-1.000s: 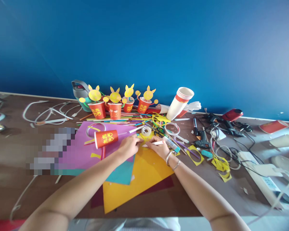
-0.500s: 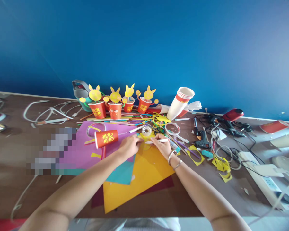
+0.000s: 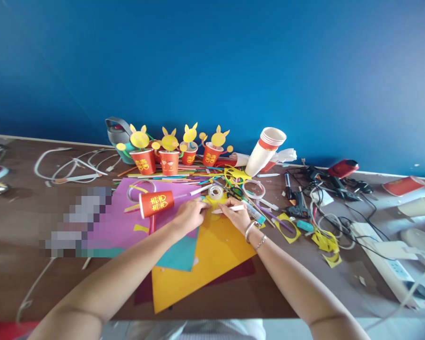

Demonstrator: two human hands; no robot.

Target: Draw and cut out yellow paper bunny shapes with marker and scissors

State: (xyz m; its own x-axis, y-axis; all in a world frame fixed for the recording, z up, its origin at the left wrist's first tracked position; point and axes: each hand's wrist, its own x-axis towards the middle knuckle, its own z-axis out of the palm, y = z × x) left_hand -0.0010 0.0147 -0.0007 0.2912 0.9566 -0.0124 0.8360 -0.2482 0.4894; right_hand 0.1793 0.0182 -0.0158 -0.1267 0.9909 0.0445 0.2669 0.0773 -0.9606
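Note:
My right hand [image 3: 238, 218] is closed round a white marker [image 3: 238, 208], its tip pointing left over a small yellow paper cut-out [image 3: 216, 204]. From the left, my left hand [image 3: 191, 213] holds the edge of that cut-out, with its fingers curled together. Both hands are above a large orange-yellow sheet [image 3: 212, 264]. Just beyond the fingers lies a roll of clear tape [image 3: 216, 191]. A red paper cup [image 3: 157, 204] rests on its side on the purple sheet [image 3: 109, 226], left of my left hand.
Along the wall stand several red cups [image 3: 169, 163] with yellow eared paper figures. A stack of paper cups [image 3: 265, 151] leans behind my right hand. To the right are a glue gun [image 3: 297, 206], yellow scraps [image 3: 326, 242], cables and a power strip [image 3: 393, 267].
The marker in my right hand has tilted and shifted slightly, and that hand has moved a little left. My left hand stays where it was.

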